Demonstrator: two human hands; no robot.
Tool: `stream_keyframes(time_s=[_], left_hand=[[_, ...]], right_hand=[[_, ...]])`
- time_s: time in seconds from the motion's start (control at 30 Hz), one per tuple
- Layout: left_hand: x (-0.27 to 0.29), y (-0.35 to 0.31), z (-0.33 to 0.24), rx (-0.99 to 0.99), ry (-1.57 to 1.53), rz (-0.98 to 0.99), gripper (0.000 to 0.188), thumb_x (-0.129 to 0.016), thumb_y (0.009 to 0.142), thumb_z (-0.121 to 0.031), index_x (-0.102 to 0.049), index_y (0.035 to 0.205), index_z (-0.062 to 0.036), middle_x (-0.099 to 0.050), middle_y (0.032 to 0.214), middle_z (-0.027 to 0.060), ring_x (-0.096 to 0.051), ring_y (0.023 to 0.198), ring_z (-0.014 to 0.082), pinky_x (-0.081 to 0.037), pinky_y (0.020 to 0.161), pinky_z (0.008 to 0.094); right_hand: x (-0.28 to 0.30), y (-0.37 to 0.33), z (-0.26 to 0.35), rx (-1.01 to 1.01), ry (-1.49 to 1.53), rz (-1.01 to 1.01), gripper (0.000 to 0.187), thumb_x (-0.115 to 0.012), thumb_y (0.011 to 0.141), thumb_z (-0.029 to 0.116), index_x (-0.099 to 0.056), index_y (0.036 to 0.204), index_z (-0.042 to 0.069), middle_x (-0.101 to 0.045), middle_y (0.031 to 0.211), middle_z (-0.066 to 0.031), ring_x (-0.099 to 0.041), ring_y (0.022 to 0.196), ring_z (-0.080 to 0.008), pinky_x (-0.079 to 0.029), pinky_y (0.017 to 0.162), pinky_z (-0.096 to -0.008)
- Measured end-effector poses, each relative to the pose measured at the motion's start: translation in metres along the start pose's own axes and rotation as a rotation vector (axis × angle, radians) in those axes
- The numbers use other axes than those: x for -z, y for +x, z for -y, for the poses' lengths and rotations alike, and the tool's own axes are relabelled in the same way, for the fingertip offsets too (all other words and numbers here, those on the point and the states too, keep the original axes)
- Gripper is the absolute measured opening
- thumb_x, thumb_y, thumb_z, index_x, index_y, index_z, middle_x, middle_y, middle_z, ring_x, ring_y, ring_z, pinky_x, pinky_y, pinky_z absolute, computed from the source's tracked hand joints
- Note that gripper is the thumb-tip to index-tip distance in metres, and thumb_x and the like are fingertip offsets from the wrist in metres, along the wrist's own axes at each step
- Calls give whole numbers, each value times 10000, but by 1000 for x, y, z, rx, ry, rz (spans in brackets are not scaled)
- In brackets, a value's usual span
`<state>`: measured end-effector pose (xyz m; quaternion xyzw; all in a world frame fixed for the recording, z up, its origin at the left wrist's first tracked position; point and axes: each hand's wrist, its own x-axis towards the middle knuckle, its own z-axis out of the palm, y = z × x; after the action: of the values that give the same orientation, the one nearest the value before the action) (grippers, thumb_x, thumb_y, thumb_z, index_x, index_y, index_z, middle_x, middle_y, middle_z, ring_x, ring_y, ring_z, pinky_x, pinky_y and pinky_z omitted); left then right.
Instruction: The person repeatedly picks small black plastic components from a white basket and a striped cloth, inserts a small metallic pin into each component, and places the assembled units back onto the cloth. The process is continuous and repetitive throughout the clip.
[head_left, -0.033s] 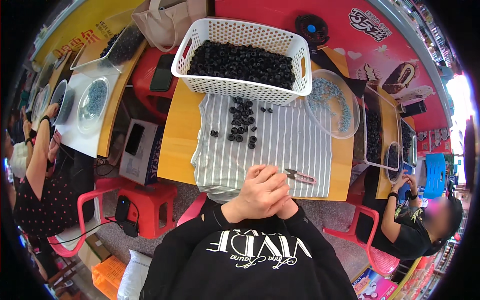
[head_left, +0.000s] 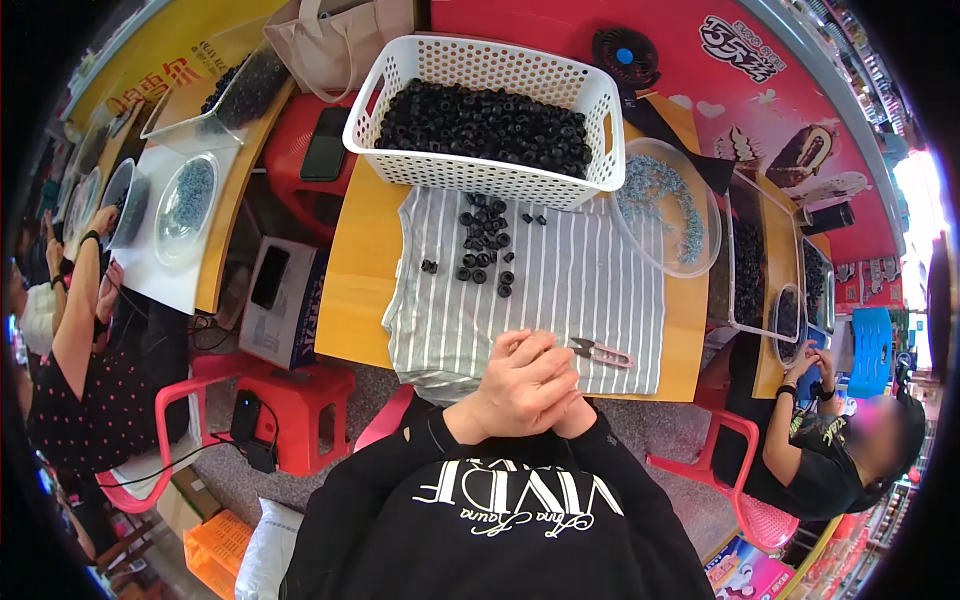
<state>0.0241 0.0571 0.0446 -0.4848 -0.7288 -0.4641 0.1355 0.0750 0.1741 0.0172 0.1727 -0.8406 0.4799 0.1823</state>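
My left hand (head_left: 522, 378) and my right hand (head_left: 573, 412) are clasped together at the near edge of the table, fingers folded against each other. No tool shows in them. The left hand covers most of the right. Just right of the hands lies a pair of thread snips (head_left: 602, 353) with pink handles. Both hands rest over a grey-and-white striped cloth (head_left: 590, 280). Farther up the cloth sits a loose group of small black ring-shaped parts (head_left: 484, 240), with a few strays beside it.
At the back of the table stands a white perforated basket (head_left: 480, 178) full of black parts. A clear round tray (head_left: 640, 245) with small blue-grey pieces sits at right. A black fan (head_left: 625, 58) is behind. People work at side tables; red stools (head_left: 290, 400) stand at left.
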Motion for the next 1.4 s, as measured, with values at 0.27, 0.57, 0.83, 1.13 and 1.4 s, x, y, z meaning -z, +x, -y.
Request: stream_keyframes(time_s=[0.27, 0.57, 0.83, 1.13, 1.4], left_hand=[[-1, 1, 9, 20, -10, -19, 192, -733, 709, -258, -711, 866, -149, -681, 1060, 30, -622, 1019, 244, -387, 949, 436], [10, 4, 4, 58, -166, -59, 428, -775, 722, -170, -681, 1120, -44, -642, 1168, 152, -585, 1098, 371, -433, 963, 484], [38, -12, 18, 220, -52, -154, 272, -724, 760, 30, -666, 1025, 8, -654, 1091, 180, -606, 946, 346, -493, 790, 414], [23, -18, 30, 266, -137, -190, 221, -661, 760, 116, -671, 956, 14, -668, 983, 140, -620, 856, 325, -514, 722, 379], [22, -21, 41, 381, -182, -246, 242, -579, 802, 138, -691, 978, 16, -676, 988, 139, -638, 852, 272, -509, 718, 327]], right_hand=[[-3, 0, 0, -49, 115, 15, 244, -713, 749, -33, -660, 986, -7, -606, 856, -139, -613, 759, -321, -489, 633, -377], [6, 8, 2, -231, 308, -51, 227, -704, 760, -38, -659, 980, -5, -601, 850, -139, -613, 761, -321, -488, 637, -375], [175, 31, 29, -230, -675, -430, 159, -622, 808, -92, -648, 945, -15, -623, 855, -152, -633, 786, -320, -497, 707, -384], [185, 40, 11, -344, -549, -278, 317, -666, 806, -53, -669, 1118, 6, -641, 1044, -153, -638, 977, -271, -523, 761, -337], [76, 110, -23, -167, -458, 171, 403, -680, 799, 5, -652, 1198, 50, -604, 1197, -230, -585, 1102, -433, -479, 951, -473]])
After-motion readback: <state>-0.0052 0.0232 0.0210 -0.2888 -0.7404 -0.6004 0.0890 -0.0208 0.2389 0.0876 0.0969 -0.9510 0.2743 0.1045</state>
